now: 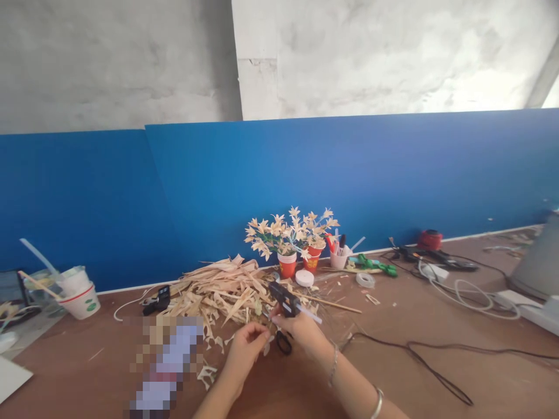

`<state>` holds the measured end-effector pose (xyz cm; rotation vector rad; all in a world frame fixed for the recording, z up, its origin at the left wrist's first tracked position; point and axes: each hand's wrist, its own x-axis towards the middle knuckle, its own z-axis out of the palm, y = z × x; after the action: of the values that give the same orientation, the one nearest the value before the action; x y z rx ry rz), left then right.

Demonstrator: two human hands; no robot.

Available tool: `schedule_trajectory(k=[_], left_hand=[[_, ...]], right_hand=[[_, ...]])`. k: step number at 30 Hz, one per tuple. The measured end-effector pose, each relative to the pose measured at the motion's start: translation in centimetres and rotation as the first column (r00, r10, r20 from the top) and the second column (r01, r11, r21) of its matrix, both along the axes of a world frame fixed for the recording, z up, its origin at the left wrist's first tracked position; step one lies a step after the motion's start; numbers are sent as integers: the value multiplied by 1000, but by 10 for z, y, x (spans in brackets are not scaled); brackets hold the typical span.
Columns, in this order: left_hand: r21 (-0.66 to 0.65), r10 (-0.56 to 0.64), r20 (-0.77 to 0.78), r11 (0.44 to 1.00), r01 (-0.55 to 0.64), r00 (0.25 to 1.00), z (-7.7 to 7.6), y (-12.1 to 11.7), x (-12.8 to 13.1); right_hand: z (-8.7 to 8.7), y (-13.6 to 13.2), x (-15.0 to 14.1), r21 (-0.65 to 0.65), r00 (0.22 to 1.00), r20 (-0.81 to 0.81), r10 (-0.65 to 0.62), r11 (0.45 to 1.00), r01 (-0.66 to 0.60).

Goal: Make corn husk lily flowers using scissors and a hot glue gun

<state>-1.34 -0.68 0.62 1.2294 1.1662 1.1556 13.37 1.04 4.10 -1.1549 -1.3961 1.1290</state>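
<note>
The glue gun [285, 298] is in the right hand [302, 328], fingers wrapped round it. At seven o'clock the left hand [247, 345] presses thumb to forefinger, perhaps on something too small to tell. Scissors [285, 351] show at six, husks [218, 288] at nine, flowers [279, 227] at twelve. Gluing seems in hand; the next move calls for a steady pinch.

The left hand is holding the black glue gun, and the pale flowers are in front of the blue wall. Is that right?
Not quite: the head view shows the right hand holding the black glue gun. The pale flowers are in front of the blue wall.
</note>
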Motion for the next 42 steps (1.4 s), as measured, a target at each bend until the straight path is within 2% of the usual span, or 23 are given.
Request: schedule_trajectory(k=[4,8,16,25,33,42], left_hand=[[-20,-16,-5,1000,16,1000,7,-5,2],[54,-5,-17,999,6,1000,11,-7,3],[143,-62,-115,987,78,991,-2,0,-1],[184,151,-246,977,-107,958,5,-2,-2],[315,226,-367,943,-109,902,1,-3,-6],[408,278,-416,908,-96,866,3,-2,-13]], right_hand=[[-4,0,-2,-4,998,-5,-61,998,61],[0,-6,-3,-16,999,-47,-27,1000,27],[5,-11,-11,-2,995,-93,-32,1000,31],[7,-10,-10,4,989,-120,-85,996,86],[-8,-6,-12,68,992,-82,-99,992,105],[-13,-7,-14,119,990,-76,-122,984,131]])
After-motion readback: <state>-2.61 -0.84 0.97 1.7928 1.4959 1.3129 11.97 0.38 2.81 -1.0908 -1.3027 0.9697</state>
